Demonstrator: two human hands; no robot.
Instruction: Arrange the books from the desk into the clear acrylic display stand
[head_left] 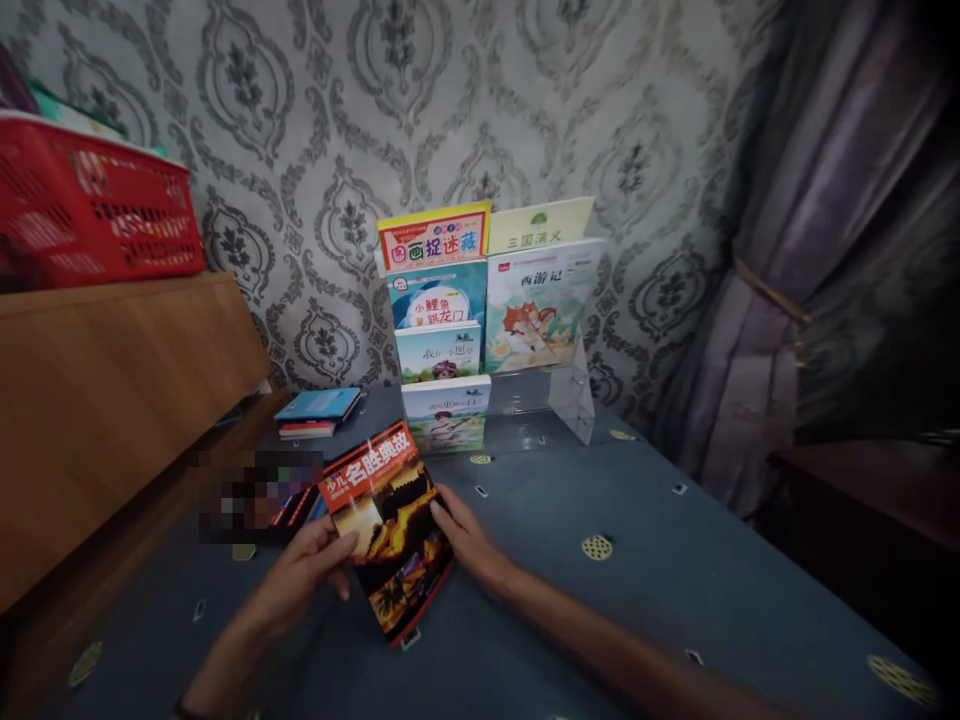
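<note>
Between my two hands is a book [394, 525] with a black, red and gold cover, tilted to the left with its front facing me. My left hand [307, 570] grips its left edge, thumb on the cover. On the opposite edge my right hand [469, 535] holds it, thumb in front and the other fingers mostly hidden behind. Beyond the book stands a clear tiered rack [574, 400]. Its left side carries several books, among them a yellow-edged book [435, 237] and a low front book [448, 418]. On the right are a white book [541, 305] and a pale green book [540, 226].
A small stack of blue and red books [319, 405] lies left of the rack. Nearer, more books [296, 510] lie partly blurred out. A red basket [97, 200] sits on a wooden cabinet [127, 400]. A purple curtain [757, 330] hangs right of the blue-covered surface [637, 610].
</note>
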